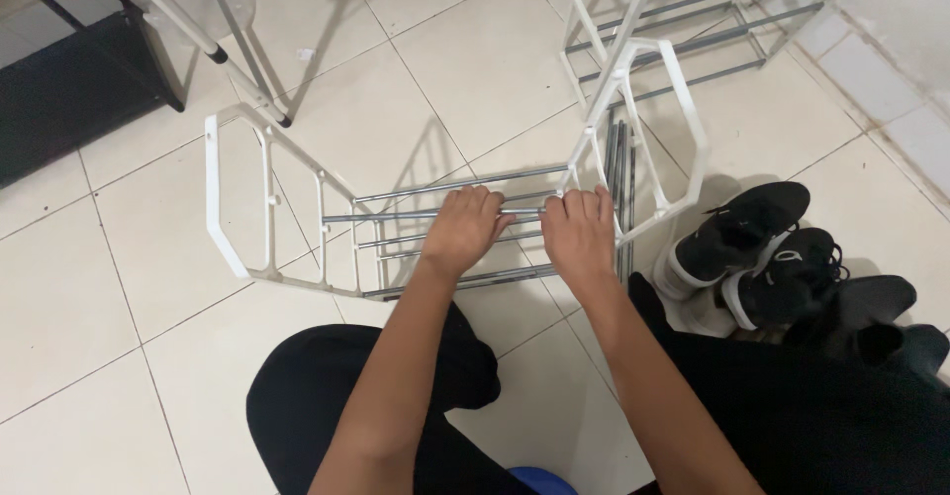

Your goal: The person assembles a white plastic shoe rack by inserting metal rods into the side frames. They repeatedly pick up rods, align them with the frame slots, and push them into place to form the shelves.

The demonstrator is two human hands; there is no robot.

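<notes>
While I kneel on the tiles, the rack (pixel 396 220) lies on its side on the floor (pixel 99 307) right in front of my knees. It has two white end frames and thin metal rods (pixel 416 190) going across between them. My left hand (pixel 462 230) is curled shut over one of the middle rods, with my fingers hooked over the top of it. My right hand (pixel 579 235) is just beside it, and its fingers are also bent down over the rods, close to the right frame (pixel 683 109). My two hands almost touch. More rods run under my hands and a little past them, so the rack sits both beneath my grip and out to each side of it. The left frame (pixel 237 208) stands up well away from my left hand.

Some loose rods (pixel 620 173) lean by the right frame. Just to the right of my right arm there are black shoes (pixel 742 233) with white soles, packed close together. Farther back, past the right frame, another rack (pixel 693 10) stands on the floor. At the top left I see a dark shelf (pixel 69 89) and some thin white legs (pixel 247 59).
</notes>
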